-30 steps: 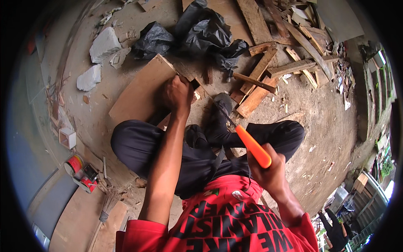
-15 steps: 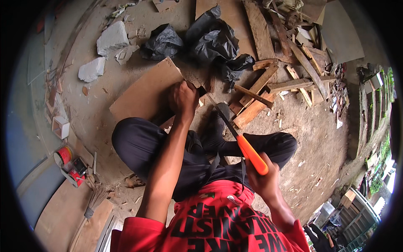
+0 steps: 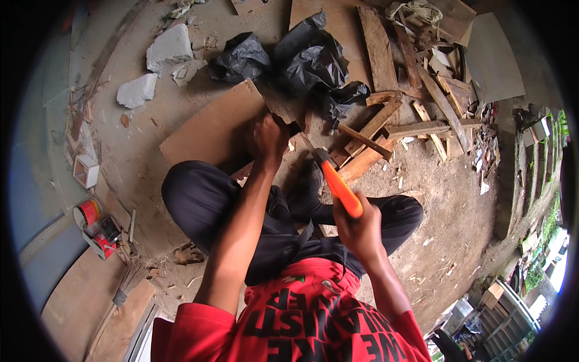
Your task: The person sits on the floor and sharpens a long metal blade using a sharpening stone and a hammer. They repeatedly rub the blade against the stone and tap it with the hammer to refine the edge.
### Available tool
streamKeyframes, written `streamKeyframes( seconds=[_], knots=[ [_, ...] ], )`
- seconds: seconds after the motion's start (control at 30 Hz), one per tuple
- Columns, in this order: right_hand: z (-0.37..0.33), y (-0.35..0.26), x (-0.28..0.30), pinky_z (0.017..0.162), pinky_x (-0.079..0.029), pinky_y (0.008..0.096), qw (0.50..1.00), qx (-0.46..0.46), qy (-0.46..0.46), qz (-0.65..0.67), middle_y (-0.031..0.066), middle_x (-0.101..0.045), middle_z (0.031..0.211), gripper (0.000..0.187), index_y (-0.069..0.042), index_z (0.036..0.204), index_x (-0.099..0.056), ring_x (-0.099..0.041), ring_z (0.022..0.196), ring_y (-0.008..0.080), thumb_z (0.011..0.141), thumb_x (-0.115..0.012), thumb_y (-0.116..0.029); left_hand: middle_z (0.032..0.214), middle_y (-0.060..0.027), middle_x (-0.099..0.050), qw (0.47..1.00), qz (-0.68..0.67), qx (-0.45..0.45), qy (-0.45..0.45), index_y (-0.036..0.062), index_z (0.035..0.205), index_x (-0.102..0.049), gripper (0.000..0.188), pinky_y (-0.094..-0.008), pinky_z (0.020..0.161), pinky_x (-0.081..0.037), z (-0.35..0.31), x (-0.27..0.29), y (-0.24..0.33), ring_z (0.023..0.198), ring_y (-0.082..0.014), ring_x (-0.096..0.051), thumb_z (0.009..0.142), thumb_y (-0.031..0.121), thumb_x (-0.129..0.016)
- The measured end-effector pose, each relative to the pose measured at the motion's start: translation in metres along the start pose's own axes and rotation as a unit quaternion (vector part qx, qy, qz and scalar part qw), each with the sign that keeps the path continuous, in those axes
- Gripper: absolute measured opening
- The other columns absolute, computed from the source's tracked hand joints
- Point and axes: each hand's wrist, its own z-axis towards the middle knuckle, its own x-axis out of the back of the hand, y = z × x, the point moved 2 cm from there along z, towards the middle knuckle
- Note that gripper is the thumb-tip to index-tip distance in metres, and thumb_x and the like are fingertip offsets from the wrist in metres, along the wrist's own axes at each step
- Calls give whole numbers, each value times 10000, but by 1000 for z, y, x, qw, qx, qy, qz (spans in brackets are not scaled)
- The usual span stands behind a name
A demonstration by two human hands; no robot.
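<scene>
My right hand [image 3: 360, 224] is closed round the orange handle of a handsaw [image 3: 340, 188]. The saw's narrow dark blade points up and left toward the right end of a brown wooden board [image 3: 211, 125]. My left hand [image 3: 269, 139] is closed at that end of the board, gripping it, with the fingertips hidden. The board rests tilted in front of my bent left knee. Where the blade tip meets the wood is too small and dark to make out.
Crumpled black plastic bags [image 3: 310, 57] lie beyond the board. Wood offcuts [image 3: 374, 130] are piled at the right, and white broken blocks [image 3: 169, 48] sit at the far left. Red cans [image 3: 90, 212] and a broom [image 3: 129, 280] are at the left. My crossed legs frame the work.
My right hand has pushed the saw forward and left, so its handle is nearer the board. The left hand keeps its place on the board.
</scene>
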Motion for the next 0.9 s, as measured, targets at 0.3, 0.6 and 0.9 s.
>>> streamKeyframes(
  seconds=[0.3,0.6,0.9],
  knots=[
    [93,-18,-35,608,-502,460,998,49,25,13,269,-628,738,174,6,965,-590,-634,809,486,899,-677,-131,932,-175,-715,994,42,-24,-99,77,909,-727,244,-486,785,-541,11,-16,-4,862,-369,-698,850,258,-574],
    [-25,-11,15,550,-510,358,1000,12,6,6,201,-630,661,149,-4,892,-590,-694,649,378,873,-718,-79,915,-228,-710,1000,-3,-9,-24,7,876,-707,378,-530,819,-516,9,6,7,865,-448,-678,928,284,-455],
    [93,-1,-43,626,-507,466,992,92,74,-37,298,-638,763,195,-9,1003,-590,-641,830,478,884,-667,-144,929,-203,-708,997,29,-9,-65,46,819,-721,324,-501,809,-526,6,-2,11,917,-374,-682,897,285,-517]
  ],
)
